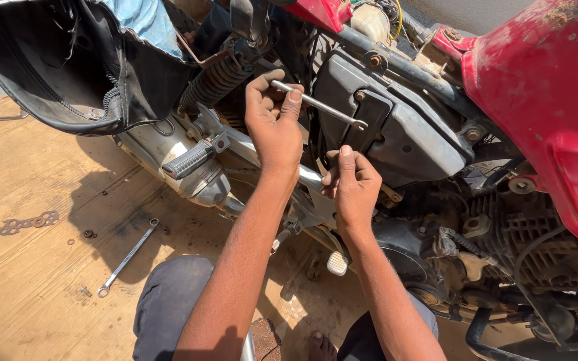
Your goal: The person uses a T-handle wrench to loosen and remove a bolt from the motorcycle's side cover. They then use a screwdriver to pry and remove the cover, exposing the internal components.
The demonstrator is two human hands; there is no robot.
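Observation:
My left hand grips one end of a slim silver spanner, whose far end rests against the grey side box of a red motorcycle. Just below it, my right hand is closed with the thumb up, pressed against the frame beside the box. Whether it holds anything small is hidden. Both forearms reach up from my knees at the bottom of the view.
A second spanner lies on the brown floor at the left, near a flat metal plate and small washers. A footrest, black seat cover, spring shock and engine surround the hands.

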